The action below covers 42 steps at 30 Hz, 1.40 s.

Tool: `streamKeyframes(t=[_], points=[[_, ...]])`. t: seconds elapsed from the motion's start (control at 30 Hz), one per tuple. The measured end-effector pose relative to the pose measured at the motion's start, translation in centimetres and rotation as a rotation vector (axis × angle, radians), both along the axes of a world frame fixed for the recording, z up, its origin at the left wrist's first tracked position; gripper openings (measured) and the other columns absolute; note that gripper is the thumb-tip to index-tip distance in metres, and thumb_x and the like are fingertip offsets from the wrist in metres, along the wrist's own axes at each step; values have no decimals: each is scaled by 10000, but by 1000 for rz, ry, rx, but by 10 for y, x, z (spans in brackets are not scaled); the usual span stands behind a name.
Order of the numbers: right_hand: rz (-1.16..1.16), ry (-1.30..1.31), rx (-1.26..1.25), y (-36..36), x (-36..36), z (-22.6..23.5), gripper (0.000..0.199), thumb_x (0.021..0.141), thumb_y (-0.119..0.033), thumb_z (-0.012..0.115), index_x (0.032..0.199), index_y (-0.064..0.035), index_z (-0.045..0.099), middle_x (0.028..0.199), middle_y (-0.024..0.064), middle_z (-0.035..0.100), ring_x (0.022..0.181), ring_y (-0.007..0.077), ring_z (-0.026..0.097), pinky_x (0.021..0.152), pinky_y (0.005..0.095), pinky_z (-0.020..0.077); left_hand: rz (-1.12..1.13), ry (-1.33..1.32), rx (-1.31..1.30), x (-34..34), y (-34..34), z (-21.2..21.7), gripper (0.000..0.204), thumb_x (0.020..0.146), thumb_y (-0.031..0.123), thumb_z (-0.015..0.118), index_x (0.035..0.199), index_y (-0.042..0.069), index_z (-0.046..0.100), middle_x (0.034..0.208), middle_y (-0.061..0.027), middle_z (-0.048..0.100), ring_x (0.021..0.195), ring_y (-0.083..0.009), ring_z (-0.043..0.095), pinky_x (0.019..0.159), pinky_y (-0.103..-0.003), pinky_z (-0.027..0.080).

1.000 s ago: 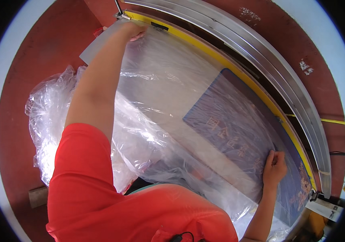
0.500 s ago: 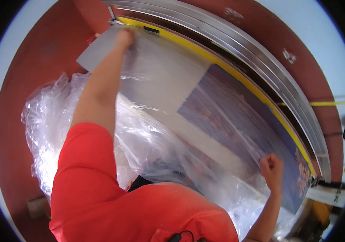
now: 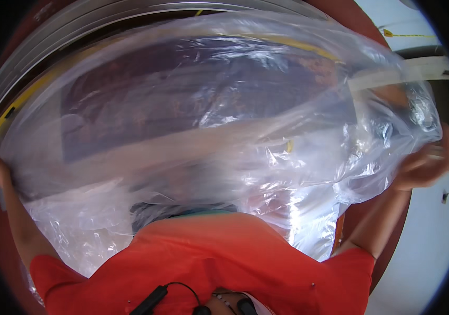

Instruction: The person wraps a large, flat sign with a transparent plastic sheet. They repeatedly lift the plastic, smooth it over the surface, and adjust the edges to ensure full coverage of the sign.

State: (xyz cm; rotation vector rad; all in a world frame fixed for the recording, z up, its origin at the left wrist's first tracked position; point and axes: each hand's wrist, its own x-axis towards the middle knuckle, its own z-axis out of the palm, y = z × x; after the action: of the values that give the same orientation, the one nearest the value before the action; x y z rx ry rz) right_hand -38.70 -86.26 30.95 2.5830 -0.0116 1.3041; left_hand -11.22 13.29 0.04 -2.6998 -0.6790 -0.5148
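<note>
A large clear plastic sheet (image 3: 308,157) billows over a long flat panel and reaches down to my front. My left hand (image 3: 2,172) is closed on the sheet's edge at the far left, near the panel's corner; its fingertips are partly hidden. At the far right, my right hand (image 3: 426,163), a little blurred, grips the bunched other end of the sheet and holds it out past the panel. Through the plastic shows a dark blue-purple rectangle (image 3: 151,100) with reddish-brown patches, lying on the pale panel surface (image 3: 145,157).
A yellow strip (image 3: 19,102) runs along the panel's far edge. Behind it curves a silver metal rail (image 3: 40,50). Reddish-brown floor (image 3: 379,231) shows at the right, beside a pale wall or floor area (image 3: 429,252).
The view has turned toward the panel's right end. My right hand has swung out to the right, drawing the plastic sheet across the panel; my left hand stays at the left corner.
</note>
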Motion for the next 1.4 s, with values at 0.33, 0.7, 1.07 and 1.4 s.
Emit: streamKeyframes(t=[0.33, 0.7, 1.07, 1.4], points=[[-217, 622, 323, 2, 73, -199, 574, 771, -448, 410, 1216, -95, 321, 1265, 125, 298, 1175, 317, 250, 928, 496, 181, -82, 75, -21, -7, -6, 13, 414, 838, 358, 332, 1079, 50, 468, 1061, -161, 495, 963, -308, 480, 806, -365, 381], [-41, 530, 310, 13, 129, -203, 281, 731, -273, 573, 943, -90, 559, 1007, 85, 516, 975, 255, 444, 831, 370, 331, -153, -416, -1618, -56, 46, 53, 373, 827, 179, 400, 1157, 5, 402, 1191, -97, 416, 1079, -183, 396, 899, -291, 302], [549, 272, 1368, 43, 130, -153, 201, 777, -217, 533, 696, -39, 488, 649, 13, 470, 692, 164, 511, 610, 272, 395, -271, -13, -70, -100, 84, 107, 385, 827, 210, 371, 1136, -17, 397, 1140, -123, 441, 1039, -245, 427, 880, -313, 324], [-141, 375, 1047, -54, 200, -205, 251, 784, -274, 493, 765, -28, 539, 615, 0, 480, 529, 71, 423, 495, 210, 344, 41, -335, -536, 72, -81, 28, 507, 804, 448, 352, 1039, 32, 520, 1034, -132, 531, 951, -273, 498, 820, -349, 364]])
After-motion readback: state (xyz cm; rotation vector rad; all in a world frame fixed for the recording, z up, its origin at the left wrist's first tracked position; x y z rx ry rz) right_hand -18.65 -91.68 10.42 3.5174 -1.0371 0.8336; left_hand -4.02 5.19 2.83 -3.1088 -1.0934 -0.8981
